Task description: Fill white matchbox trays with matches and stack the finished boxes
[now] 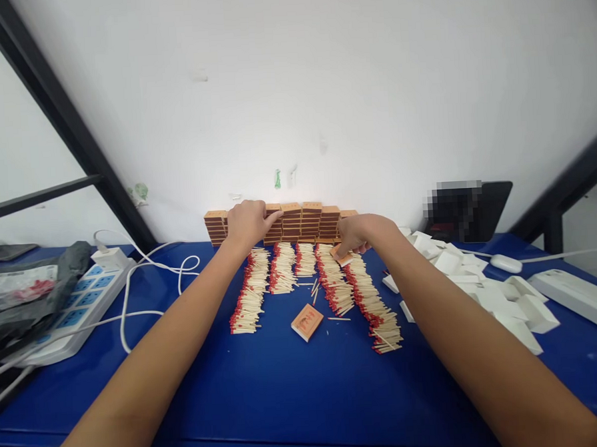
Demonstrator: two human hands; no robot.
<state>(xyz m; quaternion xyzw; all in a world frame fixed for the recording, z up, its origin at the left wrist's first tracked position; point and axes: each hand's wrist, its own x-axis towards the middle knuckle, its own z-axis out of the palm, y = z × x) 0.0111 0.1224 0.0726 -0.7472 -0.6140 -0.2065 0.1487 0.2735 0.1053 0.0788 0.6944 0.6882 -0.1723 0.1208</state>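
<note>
My right hand (358, 232) is closed on a small orange matchbox (341, 255), held tilted just above the rows of matches. My left hand (250, 222) rests at the stacked matchboxes (291, 222) along the wall. Its thumb is stretched out to the right, and its other fingers are partly hidden. Several rows of red-headed matches (251, 291) lie on the blue table in front of the stacks. Another matchbox (308, 322) lies flat, with a few loose matches (339, 319) near it.
White matchbox trays (503, 303) are heaped at right, by a dark tablet-like object (492, 208) and a white power bank-like block (577, 299). A power strip (80, 305), white cables (127, 306) and a dark plastic bag (26, 291) lie left. Dark metal frame bars (72, 115) flank the blue table (268, 405).
</note>
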